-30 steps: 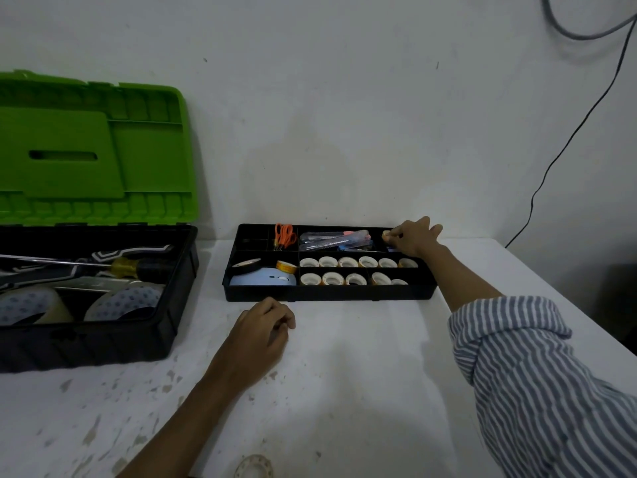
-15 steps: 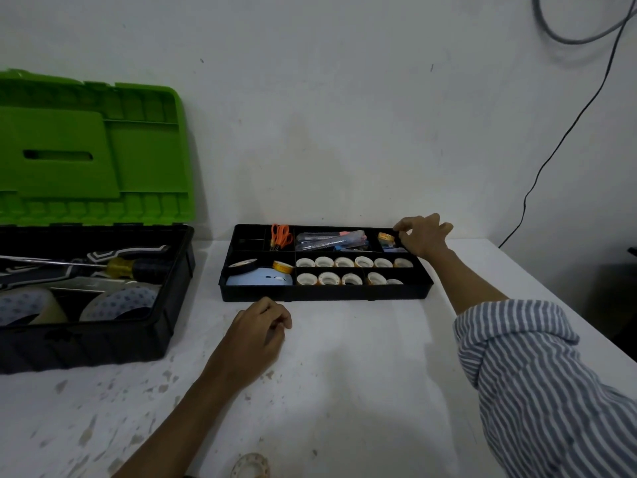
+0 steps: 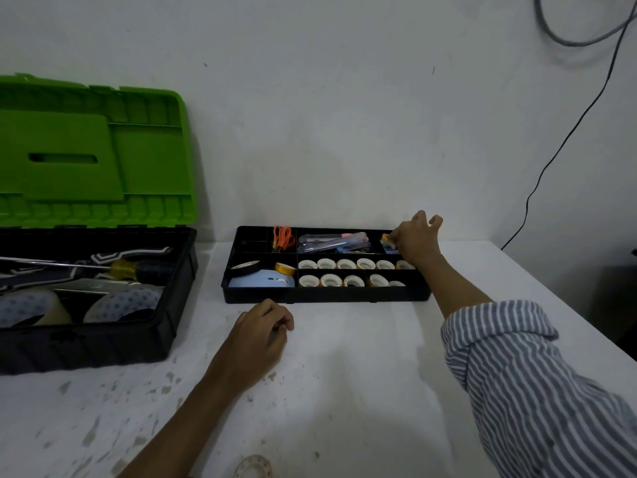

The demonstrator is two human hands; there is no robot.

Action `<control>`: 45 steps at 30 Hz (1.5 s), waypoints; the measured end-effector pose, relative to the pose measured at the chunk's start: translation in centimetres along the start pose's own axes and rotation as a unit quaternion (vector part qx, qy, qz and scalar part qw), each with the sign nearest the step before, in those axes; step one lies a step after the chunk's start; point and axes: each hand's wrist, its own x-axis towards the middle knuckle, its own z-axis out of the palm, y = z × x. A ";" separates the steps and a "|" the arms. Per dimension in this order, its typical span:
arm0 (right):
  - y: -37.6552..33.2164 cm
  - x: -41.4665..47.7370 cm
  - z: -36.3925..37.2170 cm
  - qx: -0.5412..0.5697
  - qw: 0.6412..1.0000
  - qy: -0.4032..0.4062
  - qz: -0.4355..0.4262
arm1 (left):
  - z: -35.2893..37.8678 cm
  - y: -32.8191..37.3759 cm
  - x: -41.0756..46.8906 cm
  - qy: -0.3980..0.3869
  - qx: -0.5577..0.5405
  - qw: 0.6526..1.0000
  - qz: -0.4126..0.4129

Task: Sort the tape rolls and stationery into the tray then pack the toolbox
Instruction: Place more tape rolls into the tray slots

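Two hands: right hand in tray, left hand on table

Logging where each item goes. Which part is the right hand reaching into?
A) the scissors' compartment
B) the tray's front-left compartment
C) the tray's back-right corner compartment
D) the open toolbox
C: the right hand is at the back-right corner compartment of the tray, fingers round a small yellow item there.

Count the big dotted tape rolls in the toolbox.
2. One roll sits front left in the toolbox, the other right of it. More may hide beneath the screwdriver.
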 end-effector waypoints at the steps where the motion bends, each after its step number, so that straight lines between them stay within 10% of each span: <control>1: -0.1 0.1 0.0 -0.011 1.000 -0.012 0.000 | 0.0 0.0 0.0 0.000 0.000 1.000 0.002; 12: 0.6 0.0 0.2 0.209 0.971 -0.004 0.116 | 0.0 0.0 0.0 0.003 -0.006 1.000 0.004; 31: -0.2 -1.2 0.0 0.140 0.982 -0.116 0.059 | 0.1 -0.3 0.0 0.005 -0.002 1.000 0.006; 45: -0.1 0.1 0.6 0.131 0.985 0.000 0.116 | -0.1 0.0 0.0 0.001 -0.007 1.000 0.004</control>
